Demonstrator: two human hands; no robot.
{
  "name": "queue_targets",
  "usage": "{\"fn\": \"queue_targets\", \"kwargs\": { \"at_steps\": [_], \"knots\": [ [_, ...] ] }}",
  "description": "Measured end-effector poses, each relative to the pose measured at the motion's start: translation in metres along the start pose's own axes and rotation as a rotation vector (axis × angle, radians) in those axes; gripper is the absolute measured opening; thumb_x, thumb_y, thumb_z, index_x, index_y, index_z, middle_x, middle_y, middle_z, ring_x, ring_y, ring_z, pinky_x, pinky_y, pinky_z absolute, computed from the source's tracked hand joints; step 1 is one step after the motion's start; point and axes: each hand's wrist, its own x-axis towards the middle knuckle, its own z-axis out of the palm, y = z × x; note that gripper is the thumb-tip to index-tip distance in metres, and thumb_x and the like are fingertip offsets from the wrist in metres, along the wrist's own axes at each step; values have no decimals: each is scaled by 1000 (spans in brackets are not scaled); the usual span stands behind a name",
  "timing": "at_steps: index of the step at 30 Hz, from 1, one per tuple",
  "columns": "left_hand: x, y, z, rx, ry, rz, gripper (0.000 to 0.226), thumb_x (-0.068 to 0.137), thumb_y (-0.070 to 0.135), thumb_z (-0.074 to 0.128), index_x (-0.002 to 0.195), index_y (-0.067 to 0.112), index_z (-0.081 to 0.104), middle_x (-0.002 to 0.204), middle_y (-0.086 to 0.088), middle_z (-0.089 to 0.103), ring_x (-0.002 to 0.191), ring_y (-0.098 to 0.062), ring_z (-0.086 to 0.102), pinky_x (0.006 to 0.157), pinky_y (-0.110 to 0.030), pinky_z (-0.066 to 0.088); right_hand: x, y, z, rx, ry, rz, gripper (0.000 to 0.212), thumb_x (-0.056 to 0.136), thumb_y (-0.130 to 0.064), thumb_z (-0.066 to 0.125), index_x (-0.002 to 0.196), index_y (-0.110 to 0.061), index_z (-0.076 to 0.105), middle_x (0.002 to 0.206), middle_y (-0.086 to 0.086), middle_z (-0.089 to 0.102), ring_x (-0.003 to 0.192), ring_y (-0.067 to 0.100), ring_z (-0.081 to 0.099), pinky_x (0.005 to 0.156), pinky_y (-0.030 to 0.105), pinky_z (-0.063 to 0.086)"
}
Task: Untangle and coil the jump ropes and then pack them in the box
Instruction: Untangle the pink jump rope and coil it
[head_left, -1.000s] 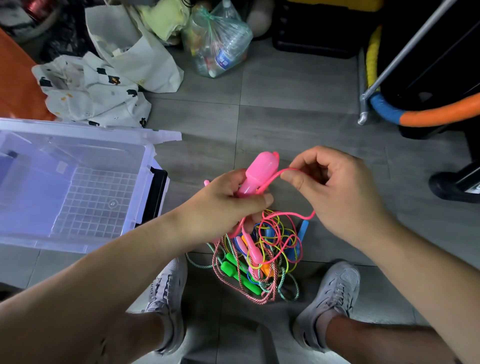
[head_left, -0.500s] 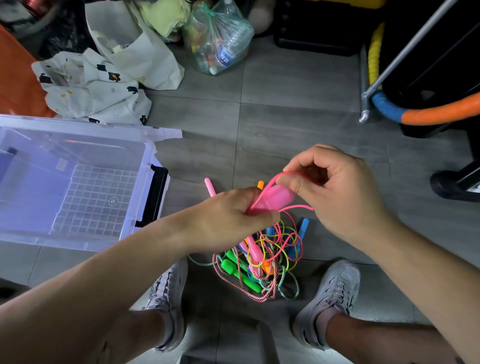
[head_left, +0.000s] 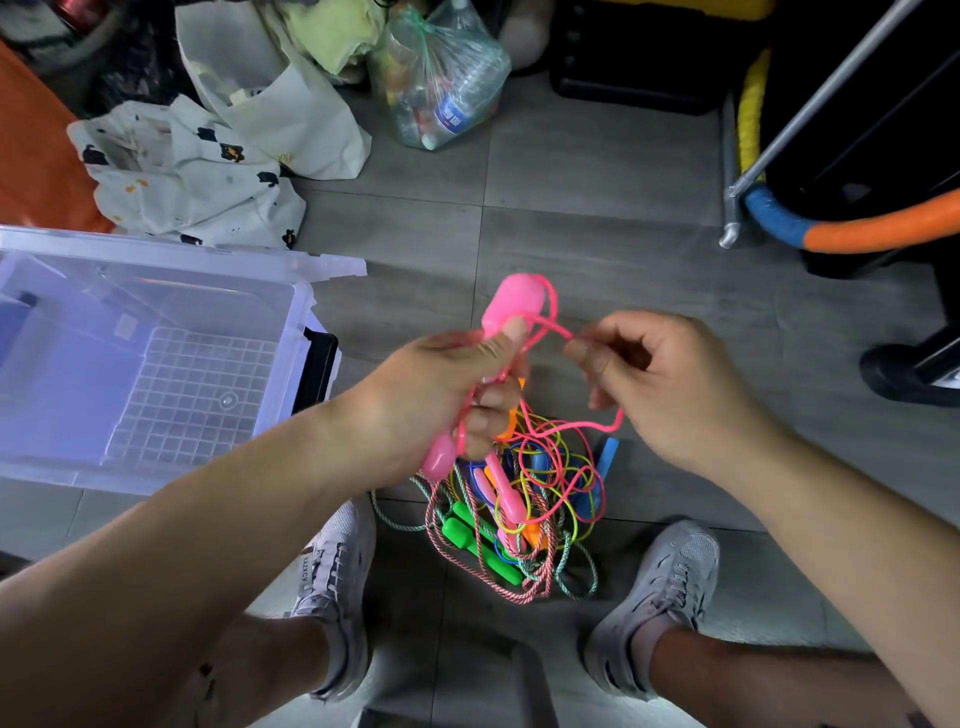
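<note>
My left hand (head_left: 441, 400) grips a pink jump-rope handle (head_left: 511, 304), its top sticking up above my thumb; a second pink handle end (head_left: 439, 460) shows below my fist. My right hand (head_left: 670, 384) pinches the pink cord (head_left: 556, 327) that runs from the handle's top and loops down to the pile. On the floor between my feet lies a tangle of jump ropes (head_left: 519, 509) with green, orange, blue and pink handles and yellow, pink and striped cords. The clear plastic box (head_left: 156, 374) stands open on the left, with no ropes in it.
My two grey shoes (head_left: 332, 577) (head_left: 660, 587) flank the pile. A patterned cloth (head_left: 187, 176), a white bag and a plastic bag of bottles (head_left: 441, 78) lie beyond the box. A padded blue-orange frame (head_left: 831, 234) and metal pole stand at right.
My left hand has tipped the pink handle back upright and lifted it. My right hand has drawn the pink cord out to the right, away from the handle.
</note>
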Motion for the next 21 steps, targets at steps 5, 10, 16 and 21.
{"fn": "queue_targets", "kwargs": {
  "at_steps": [5,10,16,21],
  "knots": [
    [1,8,-9,-96,45,70,36,89,50,56,89,15,48,64,0,44,46,-11,39,47,-22,30,-3,-4,5,289,-74,194,12,98,-8,59,89,-14,64,70,6,70,64,25,70,64,45,60],
    [5,-21,2,332,283,109,66,87,64,62,108,1,64,86,-17,71,71,-28,69,72,-29,58,-8,-28,11,917,-86,449,3,93,-4,62,92,-3,60,77,17,67,71,33,74,59,39,61],
    [3,-21,8,206,179,89,58,86,53,68,112,1,64,111,-34,67,104,-44,69,94,-55,55,-8,-22,13,655,-34,435,3,93,-8,65,91,-6,66,79,17,68,61,23,68,55,32,61],
    [7,-24,7,322,180,126,48,93,37,64,114,-5,56,102,-16,61,94,-25,63,73,-36,63,-6,-23,14,741,51,417,10,95,-7,62,85,-10,61,63,5,60,56,20,66,57,34,60]
  ]
}}
